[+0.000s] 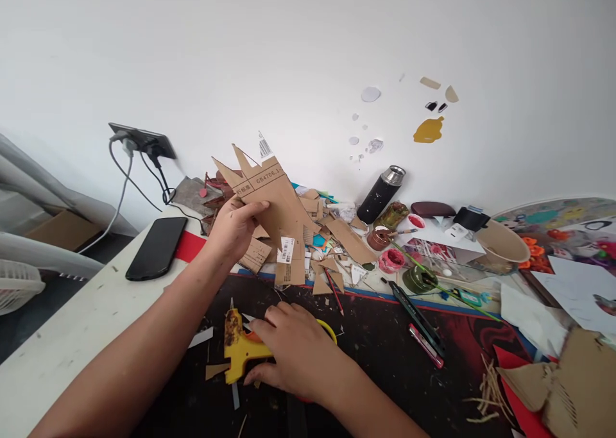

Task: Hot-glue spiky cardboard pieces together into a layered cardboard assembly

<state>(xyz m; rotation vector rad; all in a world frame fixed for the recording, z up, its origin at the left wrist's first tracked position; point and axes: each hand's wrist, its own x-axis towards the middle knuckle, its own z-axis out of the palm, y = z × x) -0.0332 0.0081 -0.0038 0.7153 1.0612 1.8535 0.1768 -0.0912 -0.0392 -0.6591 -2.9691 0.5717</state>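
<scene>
My left hand (233,227) is closed on a jagged cut piece of brown cardboard (276,207) with printed labels, held up above the table. My right hand (293,351) lies low on the dark mat, fingers curled over a yellow hot glue gun (238,348) that rests on the mat. Part of the glue gun's handle is hidden under my palm.
A black phone (156,247) lies on the white table at left, cables run to a wall socket (142,140). Cardboard scraps, a black flask (382,194), paint pots (391,260), a utility knife (418,319), pencils, a paper bowl (500,245) and more cardboard at right crowd the table.
</scene>
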